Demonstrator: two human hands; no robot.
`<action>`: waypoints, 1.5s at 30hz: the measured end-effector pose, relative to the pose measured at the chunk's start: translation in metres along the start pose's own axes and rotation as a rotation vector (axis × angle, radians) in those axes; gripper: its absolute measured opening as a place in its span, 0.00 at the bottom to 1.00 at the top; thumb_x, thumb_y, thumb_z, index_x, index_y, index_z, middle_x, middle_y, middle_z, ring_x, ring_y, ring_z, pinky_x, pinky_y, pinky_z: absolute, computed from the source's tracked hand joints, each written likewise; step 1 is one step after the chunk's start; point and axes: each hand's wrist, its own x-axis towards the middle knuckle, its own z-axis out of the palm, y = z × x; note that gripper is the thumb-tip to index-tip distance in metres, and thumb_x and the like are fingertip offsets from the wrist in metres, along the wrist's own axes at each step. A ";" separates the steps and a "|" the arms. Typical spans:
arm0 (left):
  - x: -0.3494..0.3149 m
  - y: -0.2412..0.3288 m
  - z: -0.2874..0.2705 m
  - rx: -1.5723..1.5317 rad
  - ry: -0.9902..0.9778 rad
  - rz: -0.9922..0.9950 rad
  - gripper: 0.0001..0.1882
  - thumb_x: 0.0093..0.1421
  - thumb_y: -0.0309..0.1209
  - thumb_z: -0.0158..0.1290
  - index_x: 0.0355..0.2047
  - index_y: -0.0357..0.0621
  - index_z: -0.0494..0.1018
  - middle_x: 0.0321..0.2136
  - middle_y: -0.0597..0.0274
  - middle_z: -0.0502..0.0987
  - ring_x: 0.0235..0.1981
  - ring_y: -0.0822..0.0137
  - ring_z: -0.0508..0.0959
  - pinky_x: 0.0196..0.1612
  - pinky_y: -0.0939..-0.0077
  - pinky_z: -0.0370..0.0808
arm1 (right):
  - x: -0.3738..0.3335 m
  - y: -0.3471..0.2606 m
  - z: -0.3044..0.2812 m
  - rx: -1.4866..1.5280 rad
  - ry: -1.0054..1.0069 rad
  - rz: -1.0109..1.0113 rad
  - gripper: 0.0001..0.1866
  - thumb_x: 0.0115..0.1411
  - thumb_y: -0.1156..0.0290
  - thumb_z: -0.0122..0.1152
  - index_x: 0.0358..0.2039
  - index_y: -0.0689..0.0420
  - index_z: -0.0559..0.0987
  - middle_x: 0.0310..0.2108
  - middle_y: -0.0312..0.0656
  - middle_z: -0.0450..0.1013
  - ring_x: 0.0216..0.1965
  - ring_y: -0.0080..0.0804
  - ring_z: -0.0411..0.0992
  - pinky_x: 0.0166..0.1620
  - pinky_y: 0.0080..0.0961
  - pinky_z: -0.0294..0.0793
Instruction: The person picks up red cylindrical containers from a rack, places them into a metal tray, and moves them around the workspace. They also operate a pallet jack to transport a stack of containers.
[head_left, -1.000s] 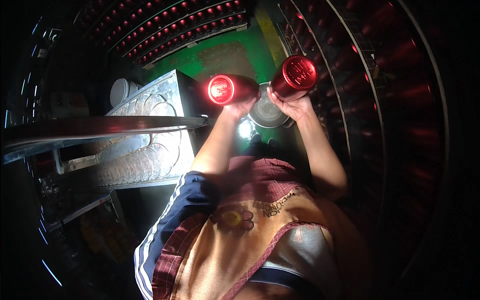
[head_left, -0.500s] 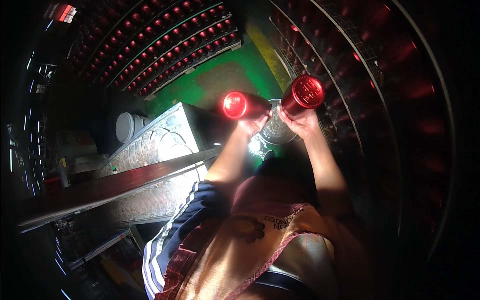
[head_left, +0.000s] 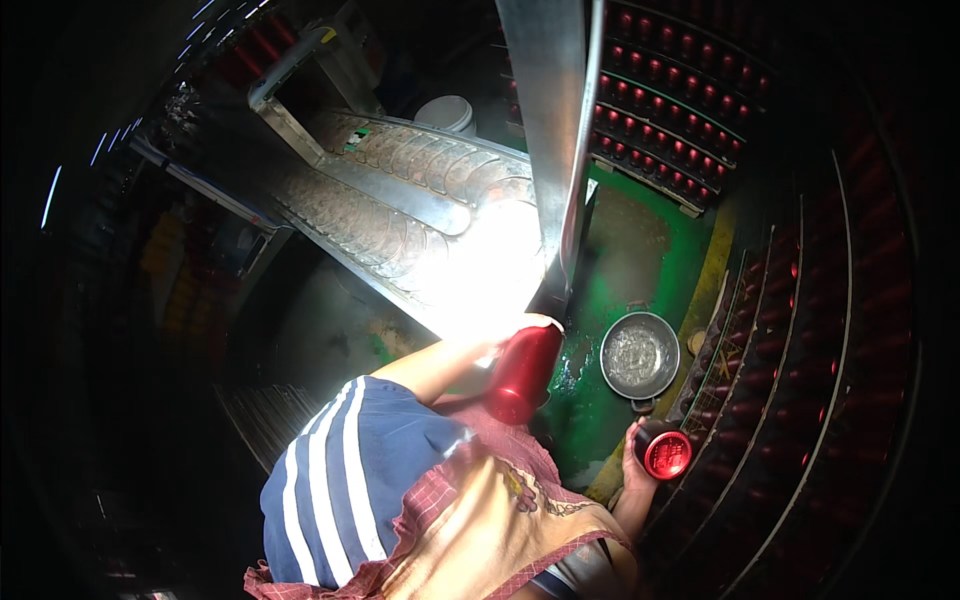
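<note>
Our right hand [head_left: 633, 464] grips one red bottle [head_left: 667, 454] beside the dark racks [head_left: 847, 260], while our left hand [head_left: 494, 348], fingers lost in glare, seems closed around a second red bottle [head_left: 524, 375] near the metal trough [head_left: 420, 205], neither bottle yet set down.

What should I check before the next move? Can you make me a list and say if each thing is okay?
1. Left hand has the left red bottle: ok, though glare hides part of the grip.
2. Right hand has the right red bottle: ok.
3. Bottles apart from each other: ok, there's a wide gap.
4. Metal track easy to see near the left hand: not ok, bright glare washes it out.
5. Floor dry beside the metal pan: not ok, it looks wet.
</note>
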 end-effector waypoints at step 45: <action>-0.031 0.120 -0.012 0.615 -0.682 0.902 0.09 0.60 0.19 0.52 0.40 0.34 0.77 0.41 0.55 0.74 0.32 0.69 0.77 0.33 0.80 0.76 | 0.027 0.304 0.224 -2.179 0.315 -1.918 0.13 0.56 0.80 0.62 0.43 0.56 0.83 0.50 0.43 0.73 0.51 0.35 0.72 0.56 0.29 0.70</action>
